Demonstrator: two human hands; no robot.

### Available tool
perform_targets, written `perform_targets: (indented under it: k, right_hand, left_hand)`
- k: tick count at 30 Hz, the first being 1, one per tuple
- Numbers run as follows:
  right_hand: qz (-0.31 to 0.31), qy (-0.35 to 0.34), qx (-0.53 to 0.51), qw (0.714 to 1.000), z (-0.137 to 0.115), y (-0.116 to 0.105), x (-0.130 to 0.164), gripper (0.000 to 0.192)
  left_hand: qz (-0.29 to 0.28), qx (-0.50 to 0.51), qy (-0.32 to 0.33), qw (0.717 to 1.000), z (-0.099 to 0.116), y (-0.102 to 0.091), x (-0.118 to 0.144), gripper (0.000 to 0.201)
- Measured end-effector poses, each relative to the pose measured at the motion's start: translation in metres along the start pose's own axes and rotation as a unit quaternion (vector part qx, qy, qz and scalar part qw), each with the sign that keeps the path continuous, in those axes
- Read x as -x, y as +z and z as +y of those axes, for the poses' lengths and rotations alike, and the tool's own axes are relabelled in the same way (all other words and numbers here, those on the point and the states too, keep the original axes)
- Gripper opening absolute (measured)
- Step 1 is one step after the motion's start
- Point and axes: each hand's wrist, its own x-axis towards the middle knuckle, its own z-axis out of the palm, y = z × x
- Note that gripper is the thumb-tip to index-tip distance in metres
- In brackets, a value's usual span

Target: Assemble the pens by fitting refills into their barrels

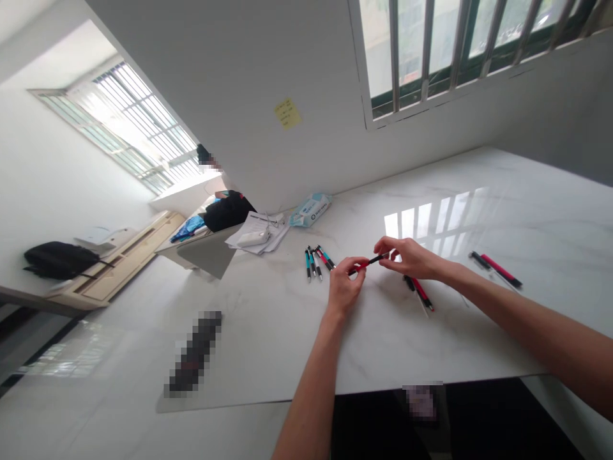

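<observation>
A slim red-and-black plastic pen (368, 262) is held level just above the middle of the glossy white marble surface (479, 191), gripped at both ends. The left hand (345, 285) pinches its near end, fingers closed on it, forearm reaching up from the surface's near edge. The right hand (410, 257) clamps the far end, arm stretched in from the right edge. More red-and-black pens (419, 291) lie under the right wrist; a cluster of teal and red pens (317, 260) lies just beyond the left hand. A pale blue wipes pack (310, 210) sits near the far edge, below a barred window (460, 45).
</observation>
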Motion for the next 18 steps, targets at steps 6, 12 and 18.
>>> perform_targets:
  k: [6,12,18]
  right_hand:
    - [-0.021,0.030,0.020,0.999,-0.003,-0.009,-0.004,0.028]
    - [-0.023,0.030,0.000,0.999,-0.008,-0.011,-0.003,0.024]
    - [-0.020,0.020,0.002,1.000,-0.003,-0.011,-0.003,0.027]
  left_hand:
    - [-0.009,0.000,-0.009,1.000,-0.003,-0.001,-0.005,0.019]
    - [-0.008,-0.011,-0.008,1.000,-0.001,-0.001,-0.007,0.018]
    - [-0.012,-0.017,-0.001,1.000,-0.002,0.000,-0.007,0.017]
